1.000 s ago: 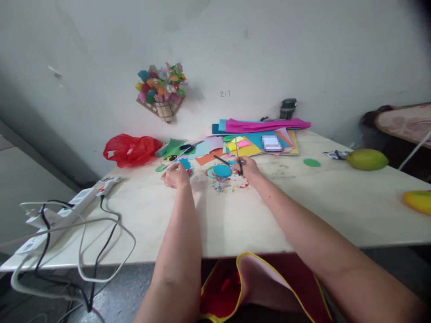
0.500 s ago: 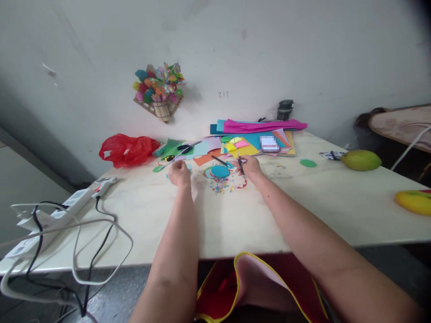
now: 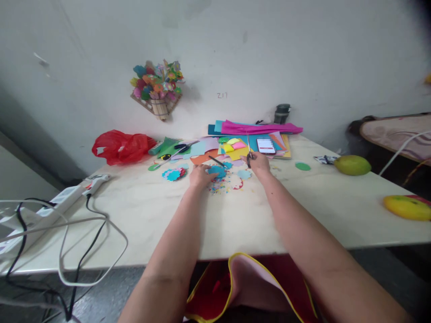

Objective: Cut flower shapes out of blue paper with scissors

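My left hand [image 3: 201,176] rests at the left edge of a blue paper disc [image 3: 218,170], thumb and fingers apart and touching it. Whether they pinch the paper is hard to see. In my right hand [image 3: 261,163] is a pair of scissors [image 3: 249,150], blades pointing up and away. A pale blue scalloped paper piece [image 3: 244,174] lies between the hands, near the right one. Left of my left hand is a pile of scalloped paper cut-outs [image 3: 173,174], blue on top. Small paper scraps [image 3: 218,187] litter the table in front of the disc.
Coloured paper sheets [image 3: 202,147] and a phone [image 3: 266,146] lie at the back. A red plastic bag [image 3: 123,146] and a power strip [image 3: 60,202] with loose cables are on the left. A green disc [image 3: 302,166] and a mango [image 3: 352,165] sit on the right.
My left hand has moved right, from above the scalloped pile to the blue disc, uncovering the pile. My right hand has shifted slightly right with the scissors; the pale blue piece now shows beside it.
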Tool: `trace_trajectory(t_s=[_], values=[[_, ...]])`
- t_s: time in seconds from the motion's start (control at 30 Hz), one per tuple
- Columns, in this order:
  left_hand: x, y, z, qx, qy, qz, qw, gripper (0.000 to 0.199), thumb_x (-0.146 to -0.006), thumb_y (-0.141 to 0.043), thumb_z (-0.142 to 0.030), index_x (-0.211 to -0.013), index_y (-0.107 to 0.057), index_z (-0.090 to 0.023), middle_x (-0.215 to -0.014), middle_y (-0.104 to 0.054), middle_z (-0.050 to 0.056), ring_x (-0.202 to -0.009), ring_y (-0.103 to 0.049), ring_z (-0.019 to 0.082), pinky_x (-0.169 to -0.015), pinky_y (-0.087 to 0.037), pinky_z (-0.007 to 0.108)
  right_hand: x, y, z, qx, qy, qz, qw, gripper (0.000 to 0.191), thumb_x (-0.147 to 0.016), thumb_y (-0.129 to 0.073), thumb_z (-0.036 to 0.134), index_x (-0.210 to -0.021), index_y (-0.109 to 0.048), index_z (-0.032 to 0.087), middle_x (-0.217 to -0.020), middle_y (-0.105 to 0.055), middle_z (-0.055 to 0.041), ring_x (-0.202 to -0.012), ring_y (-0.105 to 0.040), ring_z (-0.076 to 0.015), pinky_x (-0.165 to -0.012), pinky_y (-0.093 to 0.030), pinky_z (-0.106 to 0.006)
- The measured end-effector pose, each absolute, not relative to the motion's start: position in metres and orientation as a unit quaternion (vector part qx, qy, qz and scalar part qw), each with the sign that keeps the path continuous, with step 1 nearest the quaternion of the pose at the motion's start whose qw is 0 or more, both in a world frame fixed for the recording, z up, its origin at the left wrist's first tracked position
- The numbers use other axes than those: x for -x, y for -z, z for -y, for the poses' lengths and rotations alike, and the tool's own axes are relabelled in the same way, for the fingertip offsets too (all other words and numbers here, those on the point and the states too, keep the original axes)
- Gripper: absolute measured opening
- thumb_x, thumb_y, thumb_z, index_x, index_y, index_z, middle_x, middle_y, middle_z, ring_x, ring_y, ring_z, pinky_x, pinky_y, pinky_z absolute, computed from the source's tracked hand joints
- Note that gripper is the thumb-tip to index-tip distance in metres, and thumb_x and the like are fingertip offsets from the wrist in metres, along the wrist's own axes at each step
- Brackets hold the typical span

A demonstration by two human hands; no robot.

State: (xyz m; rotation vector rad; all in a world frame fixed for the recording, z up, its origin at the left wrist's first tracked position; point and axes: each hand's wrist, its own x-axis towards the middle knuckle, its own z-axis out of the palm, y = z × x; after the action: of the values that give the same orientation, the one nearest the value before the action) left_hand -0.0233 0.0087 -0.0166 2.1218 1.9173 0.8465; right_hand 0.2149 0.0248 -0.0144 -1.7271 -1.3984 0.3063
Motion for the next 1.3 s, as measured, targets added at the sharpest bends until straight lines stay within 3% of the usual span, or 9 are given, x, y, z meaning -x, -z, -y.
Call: trace_trajectory(t_s=[0.23, 0.43, 0.63, 0.77, 0.87, 1.07, 1.3], values=[[0.024, 0.023, -0.012, -0.744, -0.22, -0.629, 0.044, 0.049, -0.072, -0.072, -0.049, -0.114, -0.071, -0.023, -0.121, -0.064, 0.012, -0.121, -0.049, 0.031, -0.094, -0.043, 0.036, -0.216, 0.019, -0.028, 0.688, -0.162, 0.56, 0.433, 0.03, -0.073, -0.07, 0.04, -0.093, -0.074, 0.018, -0.084, -0.072, -0.0068, -0.081, -0.067, -0.0214, -0.067, -0.05, -0.028], [0.023, 0.024, -0.015, -0.736, -0.239, -0.631, 0.058, 0.041, -0.071, -0.073, -0.042, -0.108, -0.072, -0.024, -0.117, -0.065, 0.01, -0.118, -0.051, 0.029, -0.093, -0.044, 0.034, -0.217, 0.022, -0.03, 0.704, -0.169, 0.549, 0.418, 0.037, -0.075, -0.068, 0.038, -0.106, -0.071, 0.019, -0.09, -0.073, -0.0078, -0.086, -0.069, -0.0224, -0.069, -0.051, -0.028], [0.023, 0.027, -0.019, -0.722, -0.294, -0.622, 0.078, 0.023, -0.065, -0.078, -0.031, -0.086, -0.075, -0.023, -0.105, -0.069, 0.011, -0.108, -0.057, 0.03, -0.089, -0.046, 0.034, -0.212, 0.016, -0.023, 0.728, -0.163, 0.55, 0.375, 0.045, -0.077, -0.067, 0.037, -0.118, -0.067, 0.018, -0.097, -0.073, -0.0096, -0.089, -0.069, -0.0224, -0.07, -0.05, -0.027], [0.023, 0.03, -0.023, -0.715, -0.319, -0.616, 0.082, 0.006, -0.066, -0.073, -0.027, -0.07, -0.071, -0.023, -0.094, -0.07, 0.008, -0.1, -0.059, 0.028, -0.085, -0.046, 0.034, -0.208, 0.013, -0.017, 0.737, -0.148, 0.563, 0.345, 0.046, -0.079, -0.065, 0.038, -0.12, -0.067, 0.018, -0.097, -0.074, -0.0094, -0.089, -0.068, -0.0226, -0.071, -0.049, -0.028], [0.023, 0.03, -0.024, -0.708, -0.341, -0.61, 0.1, 0.005, -0.065, -0.073, -0.025, -0.062, -0.068, -0.024, -0.086, -0.07, 0.007, -0.096, -0.06, 0.027, -0.084, -0.045, 0.034, -0.206, 0.012, -0.016, 0.735, -0.135, 0.574, 0.334, 0.044, -0.08, -0.064, 0.04, -0.117, -0.069, 0.018, -0.095, -0.074, -0.0085, -0.088, -0.068, -0.0218, -0.071, -0.048, -0.027], [0.028, 0.026, -0.023, -0.639, -0.446, -0.592, 0.204, 0.009, -0.061, -0.074, -0.024, -0.058, -0.065, -0.022, -0.072, -0.068, 0.006, -0.08, -0.063, 0.025, -0.078, -0.045, 0.035, -0.205, 0.01, -0.013, 0.715, -0.086, 0.612, 0.325, 0.037, -0.082, -0.061, 0.04, -0.11, -0.074, 0.019, -0.096, -0.075, -0.008, -0.09, -0.067, -0.0209, -0.072, -0.047, -0.026], [0.027, 0.027, -0.02, -0.553, -0.565, -0.461, 0.404, 0.024, -0.052, -0.078, -0.033, -0.056, -0.059, -0.018, -0.053, -0.058, 0.0, -0.053, -0.054, 0.015, -0.062, -0.044, 0.03, -0.199, 0.006, -0.005, 0.715, -0.051, 0.649, 0.255, 0.035, -0.079, -0.064, 0.038, -0.111, -0.074, 0.026, -0.115, -0.072, -0.0054, -0.106, -0.064, -0.0238, -0.078, -0.047, -0.027]])
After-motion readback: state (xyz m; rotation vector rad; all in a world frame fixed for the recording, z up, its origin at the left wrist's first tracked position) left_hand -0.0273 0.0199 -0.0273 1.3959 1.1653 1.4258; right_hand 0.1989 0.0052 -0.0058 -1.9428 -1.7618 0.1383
